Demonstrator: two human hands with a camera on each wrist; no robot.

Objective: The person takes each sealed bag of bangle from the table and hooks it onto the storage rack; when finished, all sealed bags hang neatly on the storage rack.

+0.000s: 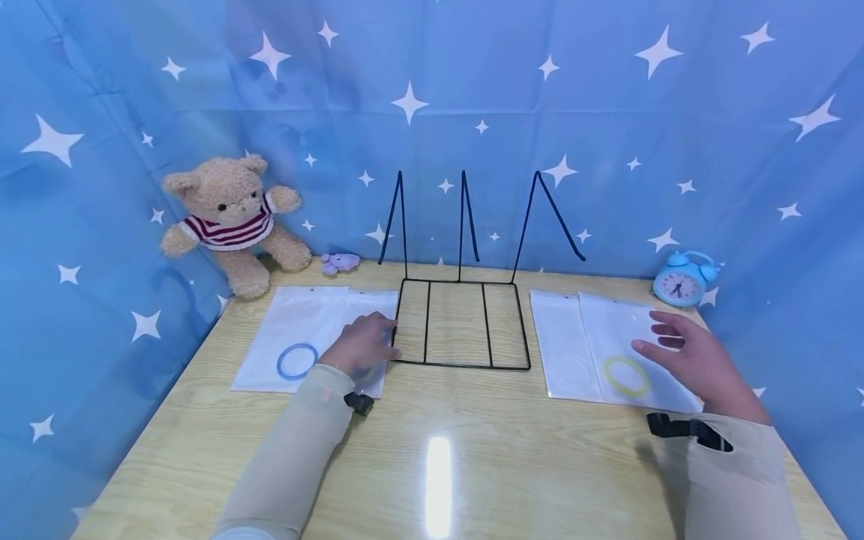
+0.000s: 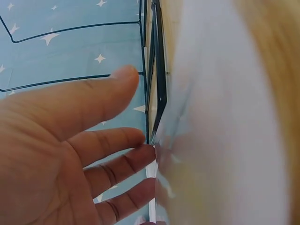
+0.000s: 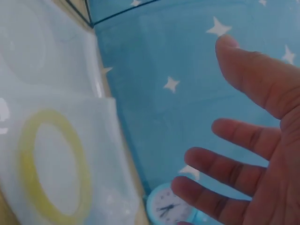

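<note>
A black wire rack (image 1: pixel 476 367) stands in the middle of the table, three bent prongs rising at its back. My left hand (image 1: pixel 361 343) is over the left pair of white plastic bags (image 1: pixel 259 367), thumb and fingertips right at the rack's left side. Its fingers are loosely spread in the left wrist view. One of those bags has a blue ring (image 1: pixel 297 361) in it; the other's ring is mostly hidden by the hand. My right hand (image 1: pixel 698 360) hovers with relaxed, parted fingers over the right pair of bags (image 1: pixel 560 322), which show a yellow ring (image 1: pixel 626 376) and a whitish ring (image 1: pixel 574 371).
At the back left sits a teddy bear (image 1: pixel 232 210) in a striped shirt, with a small purple toy (image 1: pixel 340 262) beside it. A blue alarm clock (image 1: pixel 683 281) stands at the back right. Starry blue cloth (image 1: pixel 472 75) hangs around the wooden table (image 1: pixel 526 465).
</note>
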